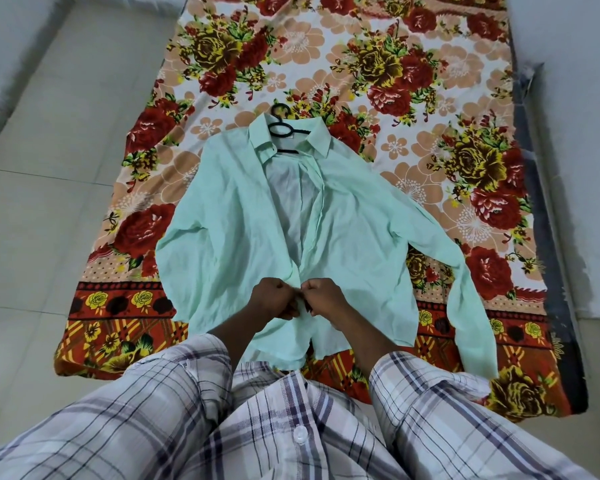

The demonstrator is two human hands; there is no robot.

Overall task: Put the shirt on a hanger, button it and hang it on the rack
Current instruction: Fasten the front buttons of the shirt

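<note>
1. Mint shirt (pixel 243 209) lies flat on floral mattress (pixel 430 81), hanger (pixel 280 128) in collar, front open above hands.
2. L hand (pixel 272 301) & R hand (pixel 324 299): each grip pinches a front edge near hem.
3. Risk: edges misaligned, so wrong buttonhole & skewed front; tugging could slip hanger off shoulders.

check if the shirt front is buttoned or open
Mostly open: the shirt gapes down the middle, showing its pale inside. Left hand and right hand pinch its edges low down; buttons there, cannot tell.
</note>
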